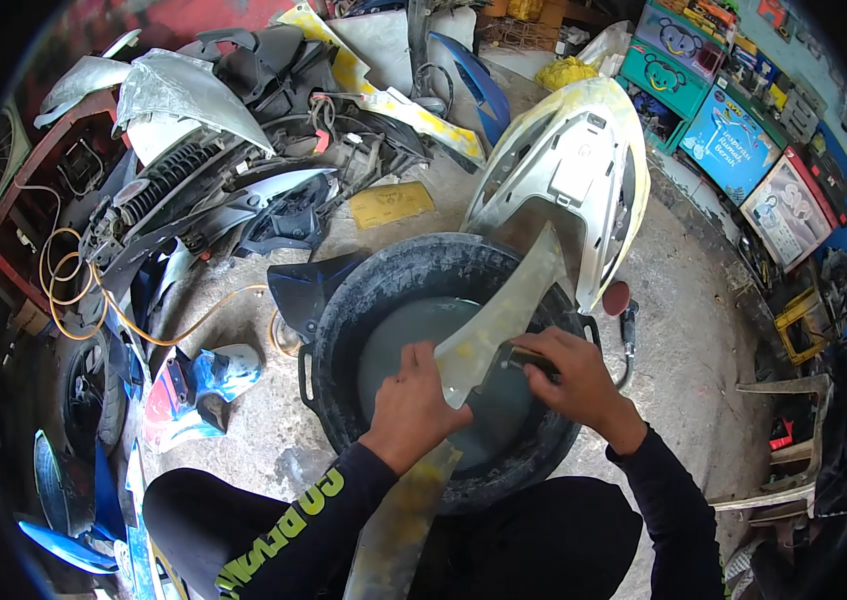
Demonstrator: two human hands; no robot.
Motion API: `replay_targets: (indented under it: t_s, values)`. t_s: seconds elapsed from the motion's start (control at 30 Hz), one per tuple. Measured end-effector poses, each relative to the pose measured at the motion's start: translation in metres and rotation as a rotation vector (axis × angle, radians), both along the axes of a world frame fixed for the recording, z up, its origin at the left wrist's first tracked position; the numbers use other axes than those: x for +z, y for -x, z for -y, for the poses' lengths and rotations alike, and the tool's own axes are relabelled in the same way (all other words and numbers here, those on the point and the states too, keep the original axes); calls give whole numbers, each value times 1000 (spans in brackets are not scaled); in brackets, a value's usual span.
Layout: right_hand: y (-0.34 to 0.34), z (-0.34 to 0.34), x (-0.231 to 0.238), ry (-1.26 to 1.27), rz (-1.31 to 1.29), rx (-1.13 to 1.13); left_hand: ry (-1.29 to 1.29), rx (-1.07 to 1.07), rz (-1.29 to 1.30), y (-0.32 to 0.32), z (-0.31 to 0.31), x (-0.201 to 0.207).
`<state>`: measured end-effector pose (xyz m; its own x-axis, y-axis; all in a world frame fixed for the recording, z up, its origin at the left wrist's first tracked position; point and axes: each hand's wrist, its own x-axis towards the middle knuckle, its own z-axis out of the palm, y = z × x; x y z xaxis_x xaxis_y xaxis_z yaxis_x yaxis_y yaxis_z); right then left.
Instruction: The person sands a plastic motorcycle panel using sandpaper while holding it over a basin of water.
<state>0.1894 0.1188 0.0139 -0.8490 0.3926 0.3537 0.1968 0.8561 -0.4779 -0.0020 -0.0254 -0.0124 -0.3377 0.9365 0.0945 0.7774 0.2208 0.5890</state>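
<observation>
A long, narrow body panel [489, 325], pale with yellowish patches, slants over a black tub [394, 265] of cloudy grey water. Its lower end passes between my knees. Closed around the panel's middle, my left hand [416, 408] has its thumb on the near side. My right hand [574, 375] grips a small dark-handled tool [534, 360] against the panel's right edge. Fingers hide most of that tool, so I cannot tell its exact kind. The tub stands on the floor between my legs.
Beyond the tub leans a large white and yellow fairing [584, 170]. Piled motorcycle parts [204, 190] fill the left side, with an orange hose [174, 340] trailing from them. A tool with a reddish disc [617, 297] stands by the tub's right handle. Drawers [669, 70] line the right wall.
</observation>
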Motion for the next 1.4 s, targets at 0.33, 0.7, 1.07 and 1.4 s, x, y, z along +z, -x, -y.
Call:
replay_targets:
  t_s: [0.33,0.7,1.07,1.4]
  values:
    - [20,15,-38,-118,-9,-16,-48,-18,-19,-2,-3,-8]
    - [36,25,-38,-66,9,-206,-43,-14,-8,-1,-3,-6]
    - [50,37,-42,-72,-126,12,82,-5,109,2,-4,-1]
    - [53,28,-45,-163,-171,96,-17,6,24,1,-2,-11]
